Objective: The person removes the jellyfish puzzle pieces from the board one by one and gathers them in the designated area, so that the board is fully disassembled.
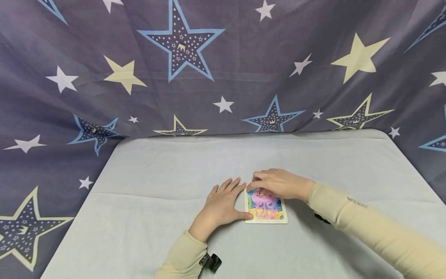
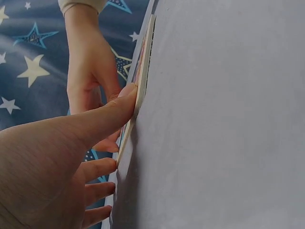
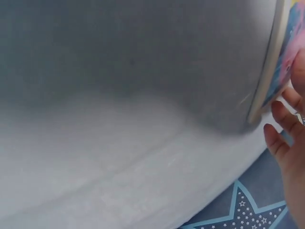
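A small, thick picture board [image 1: 267,213] with a cream border lies flat on the cloth-covered surface, showing a pink sea creature over blue and yellow. My left hand [image 1: 223,205] spreads along its left side, thumb resting on the near left corner and index fingertip at the far left corner. From the far right, my right hand [image 1: 278,184] reaches over the board, covering its upper part. In the right wrist view, the right thumb [image 3: 298,74] touches the picture while the other fingers [image 3: 281,117] lie by the far edge. The left wrist view shows the board's pale side edge [image 2: 143,81].
Pale grey cloth [image 1: 156,232] covers the surface around the board. A dark star-patterned curtain [image 1: 244,69] hangs behind it and down both sides. A black wrist strap device [image 1: 210,262] sits on the left sleeve.
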A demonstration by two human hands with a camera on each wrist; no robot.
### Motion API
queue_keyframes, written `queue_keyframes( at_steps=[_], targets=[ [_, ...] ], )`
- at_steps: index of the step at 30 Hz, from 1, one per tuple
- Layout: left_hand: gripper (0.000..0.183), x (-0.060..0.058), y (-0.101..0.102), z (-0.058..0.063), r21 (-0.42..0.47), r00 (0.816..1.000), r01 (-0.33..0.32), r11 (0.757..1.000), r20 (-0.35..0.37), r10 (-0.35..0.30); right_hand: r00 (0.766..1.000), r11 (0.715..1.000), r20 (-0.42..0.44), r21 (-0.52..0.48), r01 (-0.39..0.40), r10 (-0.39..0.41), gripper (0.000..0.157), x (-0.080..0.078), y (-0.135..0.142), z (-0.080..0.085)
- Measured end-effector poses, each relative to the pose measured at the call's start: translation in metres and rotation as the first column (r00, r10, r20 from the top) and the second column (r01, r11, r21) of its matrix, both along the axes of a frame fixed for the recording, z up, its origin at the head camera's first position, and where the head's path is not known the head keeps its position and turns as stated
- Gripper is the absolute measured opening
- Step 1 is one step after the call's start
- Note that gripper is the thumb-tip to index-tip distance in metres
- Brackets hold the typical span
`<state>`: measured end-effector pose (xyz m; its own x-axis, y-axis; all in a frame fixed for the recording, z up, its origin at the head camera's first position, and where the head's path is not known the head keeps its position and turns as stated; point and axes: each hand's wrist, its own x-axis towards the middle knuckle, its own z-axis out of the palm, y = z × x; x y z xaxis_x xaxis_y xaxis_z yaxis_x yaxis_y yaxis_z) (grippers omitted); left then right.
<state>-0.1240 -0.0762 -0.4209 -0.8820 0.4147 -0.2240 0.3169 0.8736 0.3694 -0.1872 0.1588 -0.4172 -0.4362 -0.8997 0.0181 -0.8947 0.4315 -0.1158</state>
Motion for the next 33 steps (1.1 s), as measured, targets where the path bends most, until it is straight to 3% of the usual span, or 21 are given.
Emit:
queue_keyframes(
  at_steps=[5, 19, 29, 33],
  targets=[
    [0.094, -0.0003, -0.0005, -0.0004, 0.007, 1.0, 0.002, 1.0, 0.007, -0.002, 0.999, 0.999, 0.015, 0.033, -0.033, 0.033, 0.045, -0.0062, -0.0007, 0.0003],
    [0.085, 0.0006, 0.0019, 0.0008, 0.018, 0.999, -0.025, 1.0, 0.023, 0.024, 0.999, 0.999, 0.013, 0.036, -0.029, 0.029, 0.046, -0.0061, 0.0005, -0.0026],
    [0.085, 0.0004, 0.0013, 0.0008, -0.004, 0.999, -0.023, 1.0, 0.027, 0.023, 1.0, 0.999, 0.012, -0.023, -0.027, 0.028, 0.043, -0.0047, 0.004, -0.006],
    [0.086, 0.0001, 0.0018, -0.0009, 0.0, 0.999, -0.028, 1.0, 0.033, 0.028, 0.998, 0.998, 0.059, -0.066, 0.008, -0.004, 0.037, -0.0036, 0.0051, -0.0049]
  ],
)
